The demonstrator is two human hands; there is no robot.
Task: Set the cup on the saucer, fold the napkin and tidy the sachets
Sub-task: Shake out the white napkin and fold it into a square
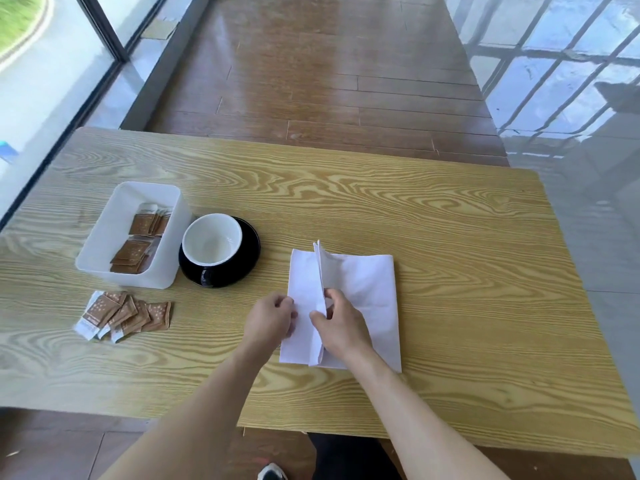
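Observation:
A white napkin (367, 289) lies on the wooden table, with one flap standing upright along its middle. My right hand (341, 323) pinches that raised flap near its lower end. My left hand (272, 317) rests on the napkin's left edge, fingers curled against it. The cup (212, 245), black outside and white inside, sits on the black saucer (251, 240). Several brown sachets (124, 315) lie loose on the table to the left. More sachets (138, 242) lie inside the white box (104, 237).
The white box stands directly left of the saucer, touching or nearly touching it. The table (450, 220) has a glass wall along its left side and a wooden floor beyond its far edge.

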